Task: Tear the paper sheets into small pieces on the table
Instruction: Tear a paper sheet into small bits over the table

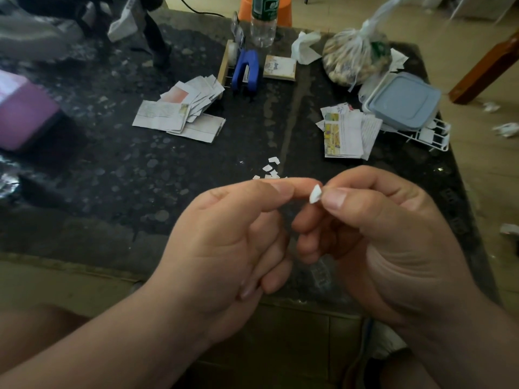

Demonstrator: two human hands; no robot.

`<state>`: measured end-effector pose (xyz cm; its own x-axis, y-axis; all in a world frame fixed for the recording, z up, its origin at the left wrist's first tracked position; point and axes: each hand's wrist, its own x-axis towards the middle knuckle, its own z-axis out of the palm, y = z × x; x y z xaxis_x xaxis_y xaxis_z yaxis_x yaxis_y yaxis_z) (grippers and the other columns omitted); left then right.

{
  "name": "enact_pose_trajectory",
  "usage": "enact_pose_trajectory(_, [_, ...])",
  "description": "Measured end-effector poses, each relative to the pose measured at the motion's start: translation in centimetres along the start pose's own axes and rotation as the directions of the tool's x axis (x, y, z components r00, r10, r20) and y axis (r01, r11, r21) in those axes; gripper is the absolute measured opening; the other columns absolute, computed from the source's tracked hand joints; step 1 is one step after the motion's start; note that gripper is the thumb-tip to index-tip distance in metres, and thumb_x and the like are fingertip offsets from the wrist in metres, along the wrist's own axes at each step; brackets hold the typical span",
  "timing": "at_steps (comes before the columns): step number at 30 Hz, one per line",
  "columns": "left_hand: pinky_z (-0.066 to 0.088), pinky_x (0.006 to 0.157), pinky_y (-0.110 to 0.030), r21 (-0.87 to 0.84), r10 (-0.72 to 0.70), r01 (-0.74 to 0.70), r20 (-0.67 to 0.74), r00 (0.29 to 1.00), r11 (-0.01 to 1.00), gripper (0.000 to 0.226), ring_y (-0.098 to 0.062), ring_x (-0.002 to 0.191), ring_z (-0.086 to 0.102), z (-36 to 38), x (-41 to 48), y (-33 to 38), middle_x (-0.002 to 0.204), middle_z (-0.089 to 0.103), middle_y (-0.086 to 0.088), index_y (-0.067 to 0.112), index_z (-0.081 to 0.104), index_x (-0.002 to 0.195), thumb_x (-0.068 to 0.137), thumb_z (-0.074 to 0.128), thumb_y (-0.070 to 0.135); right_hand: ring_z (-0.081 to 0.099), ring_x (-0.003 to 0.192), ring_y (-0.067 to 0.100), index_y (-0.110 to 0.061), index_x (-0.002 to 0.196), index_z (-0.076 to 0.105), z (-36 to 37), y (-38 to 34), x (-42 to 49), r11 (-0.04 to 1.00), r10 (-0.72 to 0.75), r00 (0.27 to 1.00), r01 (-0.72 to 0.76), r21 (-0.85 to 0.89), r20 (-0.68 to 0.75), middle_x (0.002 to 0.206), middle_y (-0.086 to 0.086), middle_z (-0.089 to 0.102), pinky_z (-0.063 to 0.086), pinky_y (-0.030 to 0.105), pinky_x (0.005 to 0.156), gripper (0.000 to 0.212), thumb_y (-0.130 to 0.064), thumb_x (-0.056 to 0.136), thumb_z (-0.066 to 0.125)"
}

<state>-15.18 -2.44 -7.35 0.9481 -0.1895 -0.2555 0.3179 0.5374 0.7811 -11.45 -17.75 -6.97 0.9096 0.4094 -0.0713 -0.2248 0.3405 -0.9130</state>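
A tiny white paper scrap (315, 194) sits between the fingertips of both hands, above the near part of the dark table (118, 175). My right hand (373, 234) pinches it between thumb and forefinger. My left hand (236, 234) has its fingers curled, and its thumb and forefinger tips meet the scrap from the left. Several small torn pieces (269, 171) lie on the table just beyond my hands. One pile of cut paper sheets (179, 110) lies at the middle left, and another pile (345, 133) at the right.
A blue stapler (246, 71), a tape roll, a small booklet (280, 68) and a water bottle (263, 21) stand at the back. A knotted plastic bag (351, 60), a lidded blue container (404, 101) on a white rack sit at the right. A purple box (25, 113) is at the left.
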Motion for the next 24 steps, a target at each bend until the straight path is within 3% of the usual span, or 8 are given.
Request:
enact_pose_trajectory(2, [0.028, 0.034, -0.016, 0.027, 0.048, -0.048, -0.012, 0.999, 0.999, 0.053, -0.013, 0.032, 0.028, 0.0, 0.1, -0.2, 0.051, 0.029, -0.029, -0.028, 0.048, 0.092, 0.104, 0.053, 0.023, 0.066, 0.049, 0.021, -0.015, 0.069, 0.074, -0.1, -0.1, 0.0, 1.000, -0.007, 1.000, 0.007, -0.003, 0.007, 0.064, 0.013, 0.071, 0.052, 0.028, 0.047, 0.011, -0.016, 0.074, 0.063])
enact_pose_trajectory(4, [0.029, 0.034, -0.014, 0.061, 0.092, -0.088, -0.063, 0.994, 0.994, 0.028, -0.013, 0.032, 0.032, 0.2, 0.2, -0.4, 0.054, 0.051, -0.021, -0.005, 0.074, 0.093, 0.077, 0.080, 0.017, 0.066, 0.050, 0.021, -0.015, 0.071, 0.074, -0.2, -0.1, 0.1, 1.000, -0.007, 1.000, 0.007, -0.010, 0.013, 0.063, 0.012, 0.070, 0.052, 0.028, 0.047, 0.010, -0.017, 0.073, 0.065])
enact_pose_trajectory(6, [0.030, 0.034, -0.015, 0.085, 0.103, -0.094, -0.106, 0.989, 0.992, 0.025, -0.012, 0.029, 0.033, 0.6, 0.2, -0.5, 0.056, 0.056, -0.017, 0.007, 0.081, 0.088, 0.065, 0.087, 0.015, 0.067, 0.050, 0.021, -0.015, 0.072, 0.074, -0.3, -0.1, 0.1, 1.000, -0.006, 1.000, 0.006, -0.019, 0.016, 0.062, 0.013, 0.069, 0.052, 0.028, 0.047, 0.009, -0.018, 0.072, 0.066])
enact_pose_trajectory(12, [0.032, 0.033, -0.017, 0.128, 0.174, -0.154, -0.161, 0.972, 0.980, 0.020, -0.008, 0.028, 0.036, 0.9, 0.0, -0.3, 0.055, 0.062, -0.013, 0.001, 0.079, 0.084, 0.074, 0.072, 0.017, 0.068, 0.051, 0.021, -0.016, 0.072, 0.075, -0.5, 0.0, 0.1, 0.992, -0.068, 0.998, 0.069, -0.107, 0.008, 0.065, 0.012, 0.071, 0.052, 0.027, 0.048, 0.008, -0.017, 0.075, 0.067])
enact_pose_trajectory(16, [0.033, 0.034, -0.019, 0.174, 0.192, -0.162, -0.176, 0.966, 0.971, 0.014, -0.005, 0.027, 0.035, 0.8, 0.1, -0.2, 0.054, 0.061, -0.010, 0.009, 0.080, 0.081, 0.077, 0.072, 0.020, 0.068, 0.051, 0.022, -0.014, 0.073, 0.074, -0.3, 0.0, 0.1, 0.978, -0.119, 0.993, 0.113, -0.177, -0.026, 0.066, 0.012, 0.072, 0.053, 0.027, 0.049, 0.007, -0.018, 0.073, 0.068])
enact_pose_trajectory(19, [0.032, 0.034, -0.020, 0.168, 0.192, -0.159, -0.202, 0.960, 0.973, 0.009, -0.007, 0.026, 0.029, 0.8, 0.2, -0.1, 0.041, 0.044, -0.008, 0.012, 0.080, 0.080, 0.080, 0.079, 0.020, 0.068, 0.052, 0.024, -0.015, 0.073, 0.074, -0.4, -0.2, 0.1, 0.977, -0.102, 0.995, 0.097, -0.191, -0.018, 0.067, 0.013, 0.072, 0.053, 0.029, 0.048, 0.008, -0.019, 0.075, 0.068])
enact_pose_trajectory(24, [0.032, 0.037, -0.020, 0.110, 0.153, -0.133, -0.191, 0.970, 0.985, 0.021, -0.010, 0.026, 0.023, 1.0, 0.2, 0.2, 0.034, 0.029, 0.000, 0.010, 0.079, 0.085, 0.089, 0.068, 0.027, 0.068, 0.055, 0.025, -0.016, 0.080, 0.074, -0.7, -0.4, 0.0, 0.944, -0.128, 0.992, 0.127, -0.304, 0.016, 0.070, 0.015, 0.071, 0.053, 0.031, 0.049, 0.006, -0.019, 0.083, 0.069])
